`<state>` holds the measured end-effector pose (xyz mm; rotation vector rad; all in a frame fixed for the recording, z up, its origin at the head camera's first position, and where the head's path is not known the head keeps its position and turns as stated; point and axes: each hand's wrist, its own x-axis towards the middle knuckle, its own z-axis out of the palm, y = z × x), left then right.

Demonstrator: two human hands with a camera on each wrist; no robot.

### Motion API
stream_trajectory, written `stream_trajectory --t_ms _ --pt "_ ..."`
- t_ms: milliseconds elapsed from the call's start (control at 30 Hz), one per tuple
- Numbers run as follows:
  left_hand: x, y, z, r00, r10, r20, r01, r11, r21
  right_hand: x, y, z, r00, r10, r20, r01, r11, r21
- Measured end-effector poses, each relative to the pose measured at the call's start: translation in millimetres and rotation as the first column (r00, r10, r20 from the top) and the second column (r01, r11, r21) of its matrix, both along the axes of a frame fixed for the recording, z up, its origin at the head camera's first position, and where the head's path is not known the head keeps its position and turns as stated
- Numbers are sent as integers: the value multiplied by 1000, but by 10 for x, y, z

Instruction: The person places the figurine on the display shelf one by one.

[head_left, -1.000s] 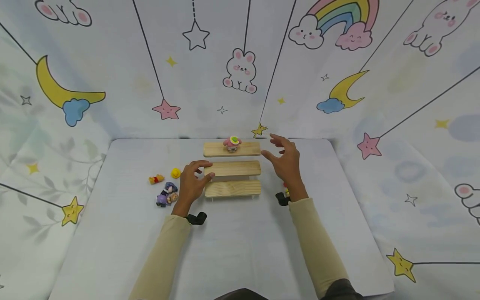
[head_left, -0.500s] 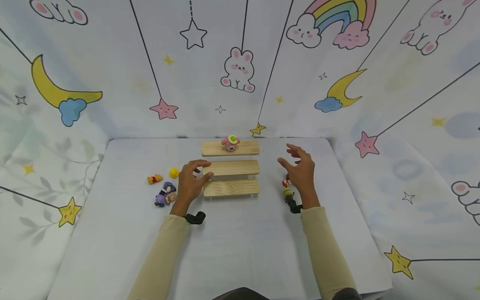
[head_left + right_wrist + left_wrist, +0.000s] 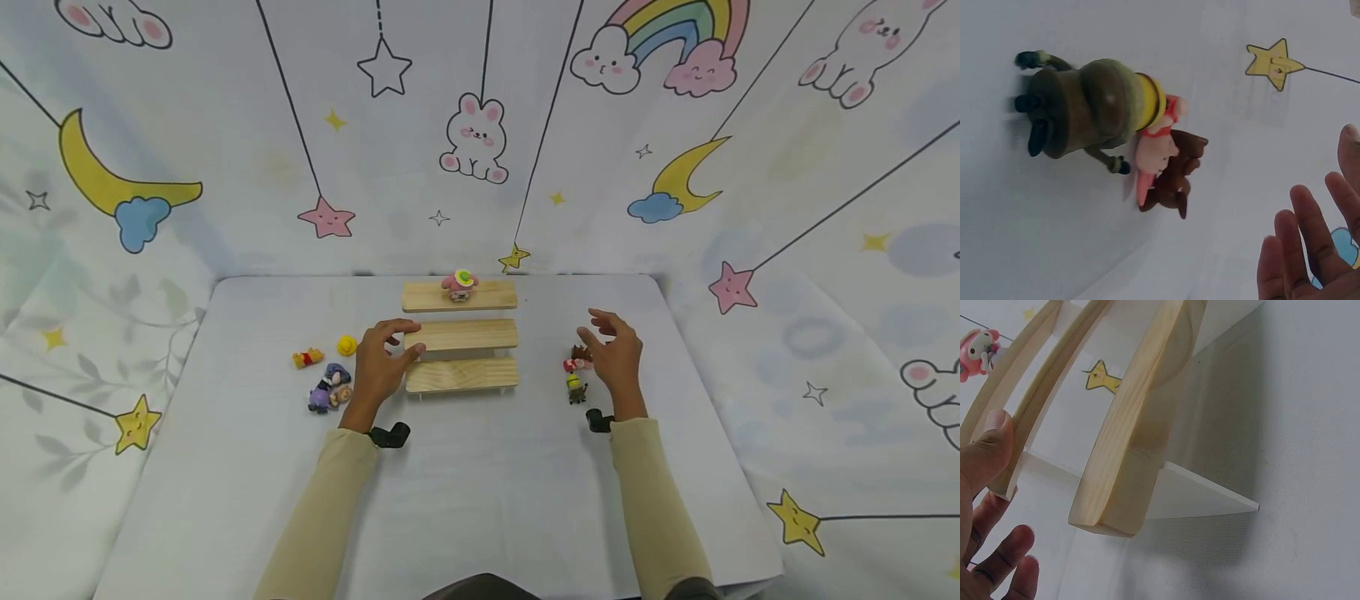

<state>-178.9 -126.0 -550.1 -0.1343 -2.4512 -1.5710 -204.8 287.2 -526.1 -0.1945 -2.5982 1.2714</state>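
A three-tier wooden stand with white side supports is in the middle of the table. My left hand (image 3: 381, 367) pinches the left end of its middle board (image 3: 472, 334); in the left wrist view the thumb lies on the board's edge. On the top board (image 3: 495, 295) stands a pink figurine with a yellow-green hat (image 3: 460, 287). My right hand (image 3: 618, 362) holds nothing, its fingers apart, above and beside the right-hand toys. These are a yellow-headed figurine (image 3: 1085, 109), a pink pig figurine (image 3: 1154, 156) and a brown figurine (image 3: 1175, 181), lying close together.
Left of the stand lie a red-and-yellow bear figurine (image 3: 307, 358), a small yellow toy (image 3: 347, 345) and a cluster of purple and tan figurines (image 3: 327, 390). The lowest board (image 3: 461, 376) is at the front. A printed cloth backdrop (image 3: 405, 167) rises behind the table.
My right hand has moved away from the stand's upper right, rightward and nearer, and the right-hand figurines have come into sight. The left hand has kept its grip on the middle board.
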Motion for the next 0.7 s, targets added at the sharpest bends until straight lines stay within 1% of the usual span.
stream_trajectory --t_ms 233,367,533,700 --pt "-5 -9 -11 1000 4 27 -4 1000 0 15 79 -160 992 -46 114 44 999 21" --pt "1 -7 -7 1000 0 29 0 1000 5 33 108 -233 984 -96 148 91 995 40" --pt "3 -4 -3 1000 -2 25 2 1000 4 48 130 -277 975 -143 172 132 988 75" --pt "-5 -5 -22 1000 -3 21 3 1000 0 59 129 -300 960 -169 225 150 984 100"
